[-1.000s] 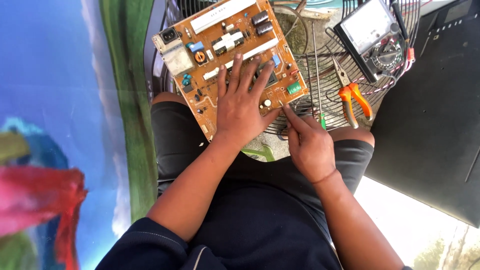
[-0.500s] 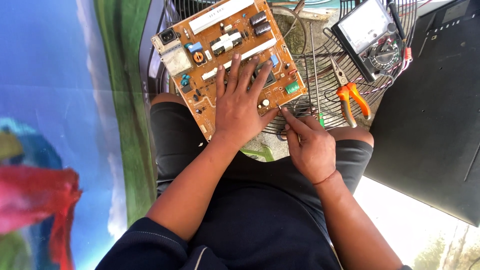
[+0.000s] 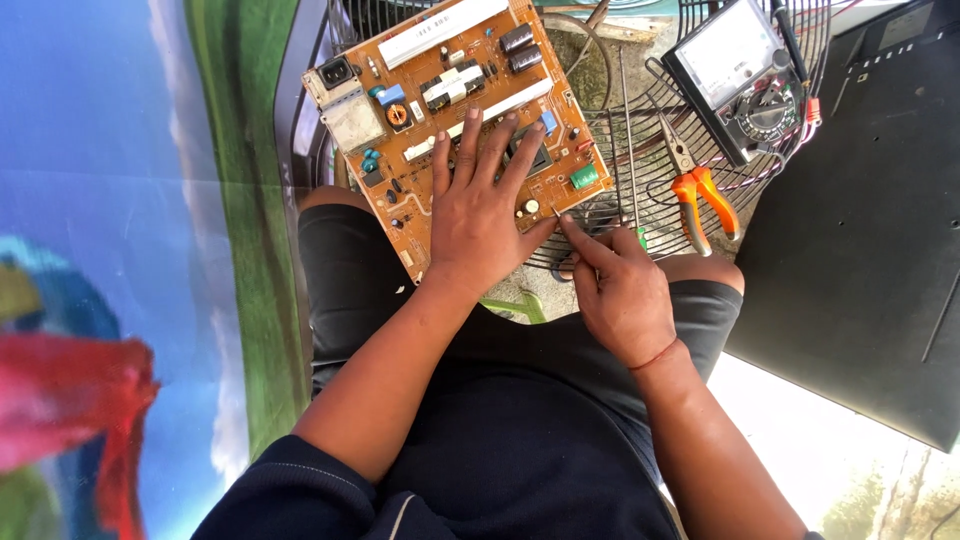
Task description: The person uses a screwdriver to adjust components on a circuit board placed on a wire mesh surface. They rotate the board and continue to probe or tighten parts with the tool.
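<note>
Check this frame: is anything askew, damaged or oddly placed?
Nothing looks damaged. The circuit board lies tilted across the person's knee and a wire fan grille, pinned flat by the left hand. The right hand pinches a thin probe at its corner. Pliers and a meter rest on the grille.

Circuit board [image 3: 440, 120] on fan grille [image 3: 610, 150], left edge; pliers [image 3: 700, 195] right of board; multimeter [image 3: 745, 75] at grille's top-right edge.
</note>
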